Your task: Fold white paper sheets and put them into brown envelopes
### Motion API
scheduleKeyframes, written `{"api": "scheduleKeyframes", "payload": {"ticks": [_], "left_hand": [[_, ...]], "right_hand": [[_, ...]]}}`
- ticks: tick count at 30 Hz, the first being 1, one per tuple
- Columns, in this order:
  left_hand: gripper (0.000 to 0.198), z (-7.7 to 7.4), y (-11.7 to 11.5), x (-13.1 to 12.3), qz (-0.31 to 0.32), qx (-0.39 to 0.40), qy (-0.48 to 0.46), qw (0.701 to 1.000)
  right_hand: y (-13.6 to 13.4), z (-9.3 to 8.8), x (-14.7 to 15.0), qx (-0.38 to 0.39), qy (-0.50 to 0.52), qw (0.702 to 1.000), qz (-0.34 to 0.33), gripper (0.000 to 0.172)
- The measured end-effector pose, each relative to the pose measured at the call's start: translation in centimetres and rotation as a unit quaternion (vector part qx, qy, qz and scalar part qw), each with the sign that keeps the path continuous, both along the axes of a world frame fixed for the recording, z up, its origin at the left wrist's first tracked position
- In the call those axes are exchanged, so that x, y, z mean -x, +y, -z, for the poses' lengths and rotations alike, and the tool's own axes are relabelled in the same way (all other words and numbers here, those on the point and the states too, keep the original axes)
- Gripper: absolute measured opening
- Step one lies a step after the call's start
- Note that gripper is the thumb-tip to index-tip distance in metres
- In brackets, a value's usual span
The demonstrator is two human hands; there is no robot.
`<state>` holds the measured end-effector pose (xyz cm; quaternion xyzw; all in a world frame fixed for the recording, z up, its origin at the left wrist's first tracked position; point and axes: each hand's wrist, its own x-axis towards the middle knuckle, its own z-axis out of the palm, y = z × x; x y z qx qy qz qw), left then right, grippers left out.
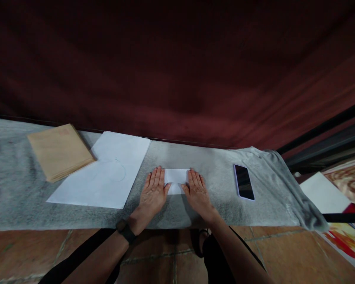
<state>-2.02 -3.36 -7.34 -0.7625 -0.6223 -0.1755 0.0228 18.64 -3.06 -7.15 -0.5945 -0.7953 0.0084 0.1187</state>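
On the cloth (219, 165) over there, the left hand (154, 190) and right hand (198, 194) rest on either end of a paper slip (176, 182). Left of it lies a sheet (106, 179), partly under a paper bundle (60, 152); right, a phone (245, 182). Behind hangs a curtain (177, 79).

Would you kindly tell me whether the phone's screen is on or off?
Off, it appears: the phone's screen faces up and is dark all over.

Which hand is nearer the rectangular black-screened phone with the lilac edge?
Right. The right hand lies at the right end of the small white rectangular paper, left of the phone, apart from it; the left hand, at the paper's left end, is farther away.
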Motion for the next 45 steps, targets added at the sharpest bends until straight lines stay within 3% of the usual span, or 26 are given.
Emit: {"api": "scheduleKeyframes", "payload": {"ticks": [4, 7, 11, 24, 29, 36, 41, 45], "left_hand": [[0.064, -0.2, -1.8, -1.1, 0.026, -0.021, -0.003, 0.999], [0.064, 0.5, -3.9, -2.2, 0.092, -0.038, 0.014, 0.995], [0.067, 1.6, -5.5, -2.5, 0.113, -0.058, 0.036, 0.991], [0.06, 0.4, -4.3, 0.3, 0.101, -0.038, 0.036, 0.994], [0.05, 0.3, -2.8, 1.4, 0.131, 0.018, 0.082, 0.988], [0.057, -2.1, -2.2, 1.3, 0.166, 0.085, 0.152, 0.971], [0.041, -3.5, -1.6, 1.5, 0.137, 0.063, 0.053, 0.987], [0.026, -5.3, -0.6, 2.3, 0.117, 0.035, -0.126, 0.984]], "right_hand": [[-1.2, -0.7, 0.6, 0.005, 0.02, 1.0, -0.003, 0.062], [-3.0, -0.9, 1.7, 0.022, 0.049, 0.996, -0.067, 0.061], [-4.8, -0.5, 2.5, 0.021, 0.065, 0.991, -0.112, 0.063], [-2.6, 0.7, -1.2, -0.02, -0.001, 0.999, -0.047, 0.066], [-2.3, -0.1, -1.0, 0.001, 0.004, 0.999, -0.047, 0.068], [-1.4, -1.7, -0.9, 0.051, 0.011, 0.995, -0.086, 0.067], [-0.7, -2.7, -1.5, 0.063, 0.052, 0.991, -0.105, 0.065], [0.7, -3.8, -2.3, 0.083, 0.178, 0.974, -0.111, 0.037]]}}
